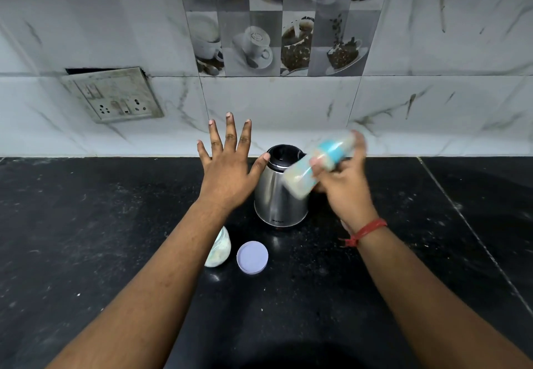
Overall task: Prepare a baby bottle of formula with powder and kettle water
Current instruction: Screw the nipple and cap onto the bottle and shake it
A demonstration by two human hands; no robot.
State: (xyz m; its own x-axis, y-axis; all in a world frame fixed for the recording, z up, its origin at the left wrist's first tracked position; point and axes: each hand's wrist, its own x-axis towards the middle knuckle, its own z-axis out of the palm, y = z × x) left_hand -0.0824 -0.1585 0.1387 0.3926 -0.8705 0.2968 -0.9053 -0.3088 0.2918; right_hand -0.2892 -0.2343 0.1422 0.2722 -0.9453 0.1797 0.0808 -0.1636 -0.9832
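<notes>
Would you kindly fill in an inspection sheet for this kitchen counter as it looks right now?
Surface: black stone counter, speckled with dust or powder.
Job's things: steel kettle upright, black lid on; baby bottle with blue collar, tilted and motion-blurred, pale contents inside; open jar of pale powder, partly hidden by the left forearm; its lilac lid lying beside it.
Clutter: nothing seen.
Hands: left hand spread flat in the air, holding nothing; right hand grips the bottle; red thread on the right wrist.
Cables: nothing seen.
Surroundings: marbled wall tiles, coffee-cup picture tiles, loose, tilted socket plate.
</notes>
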